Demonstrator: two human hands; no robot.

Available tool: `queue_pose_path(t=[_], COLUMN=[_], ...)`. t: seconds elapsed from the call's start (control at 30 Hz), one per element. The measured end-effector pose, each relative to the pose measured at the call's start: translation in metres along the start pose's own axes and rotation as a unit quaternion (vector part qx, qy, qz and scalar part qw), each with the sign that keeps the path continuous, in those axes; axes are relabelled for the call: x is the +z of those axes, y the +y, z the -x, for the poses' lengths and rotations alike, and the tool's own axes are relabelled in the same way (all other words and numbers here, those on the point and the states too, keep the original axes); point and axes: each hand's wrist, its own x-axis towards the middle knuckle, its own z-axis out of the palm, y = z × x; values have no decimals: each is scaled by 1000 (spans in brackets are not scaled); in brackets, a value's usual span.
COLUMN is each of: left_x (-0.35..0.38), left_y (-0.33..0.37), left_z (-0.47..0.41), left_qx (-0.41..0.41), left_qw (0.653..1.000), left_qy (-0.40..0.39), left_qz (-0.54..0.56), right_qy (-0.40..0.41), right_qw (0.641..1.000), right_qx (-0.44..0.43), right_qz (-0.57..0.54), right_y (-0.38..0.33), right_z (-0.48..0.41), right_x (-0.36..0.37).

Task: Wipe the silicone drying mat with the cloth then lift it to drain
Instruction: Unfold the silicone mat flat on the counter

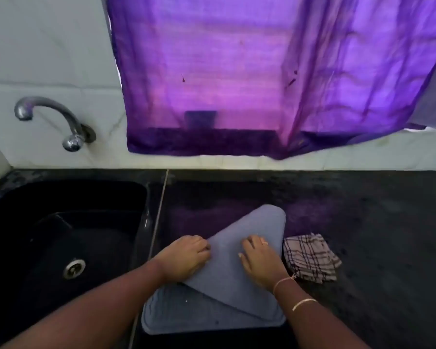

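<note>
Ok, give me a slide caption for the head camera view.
Left hand and right hand on the folded silicone mat, checked cloth beside it.

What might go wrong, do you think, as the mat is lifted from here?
The silicone drying mat lies on the counter, beside the sink, so runoff may miss the basin. The left hand holds only a folded edge; the floppy mat may slip. The checked cloth nearby could get dragged.

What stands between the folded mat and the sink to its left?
Nothing visible does: only a bare strip of counter separates the mat from the sink. The checked cloth lies on the mat's other side, to its right.
</note>
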Motion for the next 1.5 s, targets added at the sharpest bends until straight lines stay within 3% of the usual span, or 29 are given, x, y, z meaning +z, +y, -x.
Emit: queue_pose_path(t=[0.23,0.57,0.7,0.9,1.0,1.2,1.33,1.5], left_x=[-5,-8,-9,-13,-16,-27,-30,-28], left_y=[13,22,28,29,27,19,13,1], left_z=[10,0,-4,-9,-10,-12,-14,-16], left_qx=[-2,67,51,-52,-112,-254,-363,-462], left_qw=[998,992,991,995,992,966,929,880], left_qy=[-65,-109,-114,-62,-38,-6,-5,7], left_qz=[16,22,38,56,44,42,73,108], right_qy=[-3,-18,-17,-26,-13,-98,-137,-136], right_qw=[1000,1000,999,998,987,889,872,880], right_qx=[-7,1,-10,1,36,177,156,84], right_qz=[9,-25,-33,-59,-157,-411,-444,-448], right_y=[-2,-1,3,3,6,14,18,19], right_z=[14,9,7,6,2,-14,-23,-40], right_x=[10,5,4,5,-4,-31,-46,-53])
